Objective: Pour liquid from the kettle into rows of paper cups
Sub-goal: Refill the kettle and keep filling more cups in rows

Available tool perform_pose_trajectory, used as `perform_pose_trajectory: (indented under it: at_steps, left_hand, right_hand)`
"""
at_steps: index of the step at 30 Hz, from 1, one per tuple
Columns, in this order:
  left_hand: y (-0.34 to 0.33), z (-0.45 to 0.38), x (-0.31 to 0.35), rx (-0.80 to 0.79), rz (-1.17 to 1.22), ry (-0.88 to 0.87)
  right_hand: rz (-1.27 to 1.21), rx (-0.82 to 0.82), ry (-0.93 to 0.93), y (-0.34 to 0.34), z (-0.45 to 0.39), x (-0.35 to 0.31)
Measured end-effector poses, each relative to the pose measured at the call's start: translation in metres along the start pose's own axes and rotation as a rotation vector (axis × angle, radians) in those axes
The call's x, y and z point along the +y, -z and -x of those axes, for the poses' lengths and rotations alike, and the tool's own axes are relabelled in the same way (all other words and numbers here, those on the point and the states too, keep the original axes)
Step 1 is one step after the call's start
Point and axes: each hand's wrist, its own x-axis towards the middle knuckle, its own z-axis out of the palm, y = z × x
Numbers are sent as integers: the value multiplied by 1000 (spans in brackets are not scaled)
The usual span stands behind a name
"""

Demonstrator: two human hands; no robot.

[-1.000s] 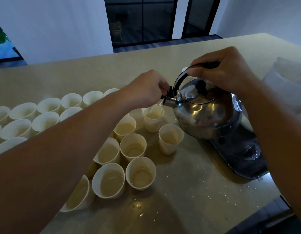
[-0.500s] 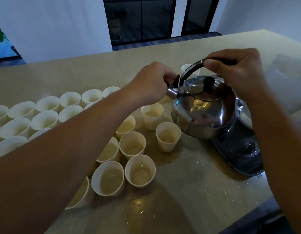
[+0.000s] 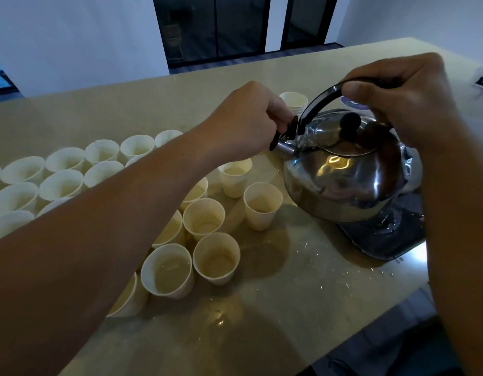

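A shiny steel kettle (image 3: 343, 180) with a black handle and lid knob hangs in the air above the counter's right side. My right hand (image 3: 406, 101) grips its handle from above. My left hand (image 3: 251, 123) pinches the black cap lever at the spout (image 3: 285, 147). Rows of white paper cups (image 3: 208, 218) stand below and to the left; the near ones hold pale liquid. One cup (image 3: 262, 207) stands right below the spout side of the kettle. My left forearm hides some cups.
A black tray-like base (image 3: 389, 237) lies under the kettle at the counter's right edge. A stack of spare cups (image 3: 294, 100) stands behind my left hand. Water drops speckle the beige counter (image 3: 302, 294). A white bag lies far right.
The kettle has tipped back toward level and risen a little to the right. My left hand stays on the spout cap. The view has shifted slightly.
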Motion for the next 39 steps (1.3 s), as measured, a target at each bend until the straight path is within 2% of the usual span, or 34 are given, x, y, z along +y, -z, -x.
perform_pose_trajectory:
  at_steps: [19, 39]
  left_hand:
    - [-13, 18, -8, -127, 83, 98]
    - [-18, 15, -6, -169, 59, 68]
  right_hand:
    - [89, -197, -3, -1, 21, -15]
    - [152, -230, -49, 6, 16, -19]
